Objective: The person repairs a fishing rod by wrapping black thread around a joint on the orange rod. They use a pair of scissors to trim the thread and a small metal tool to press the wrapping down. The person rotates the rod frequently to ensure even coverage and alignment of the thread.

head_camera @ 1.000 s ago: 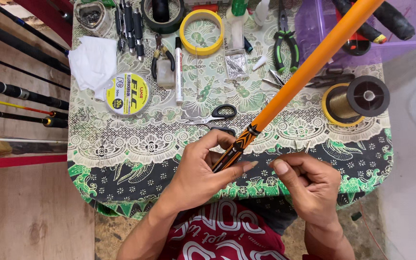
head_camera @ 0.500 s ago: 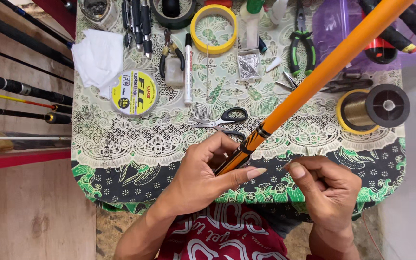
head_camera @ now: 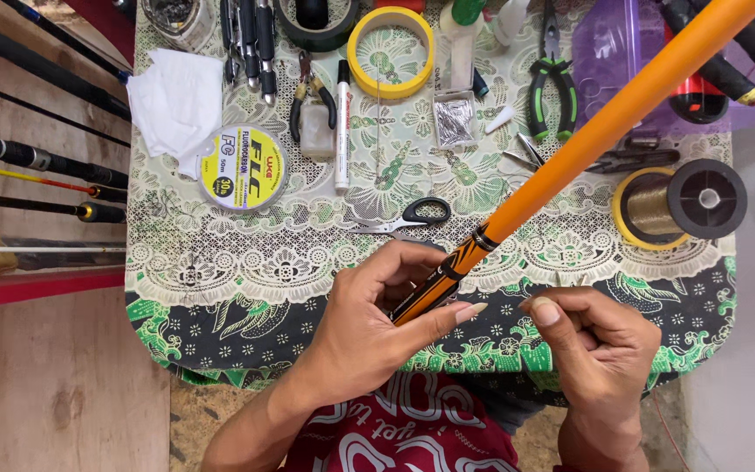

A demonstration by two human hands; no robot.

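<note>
Left hand (head_camera: 369,328) closed around the dark patterned butt of an orange fishing rod (head_camera: 605,127), thumb laid along its underside, fingers (head_camera: 412,262) curled over the top. Rod slanting up and to the right above the bench (head_camera: 220,288), over the scissors (head_camera: 408,217) and a spool of line (head_camera: 679,203). Right hand (head_camera: 596,345) just beside the rod's end, apart from it, fingertips pinched together; anything held there too fine to tell.
</note>
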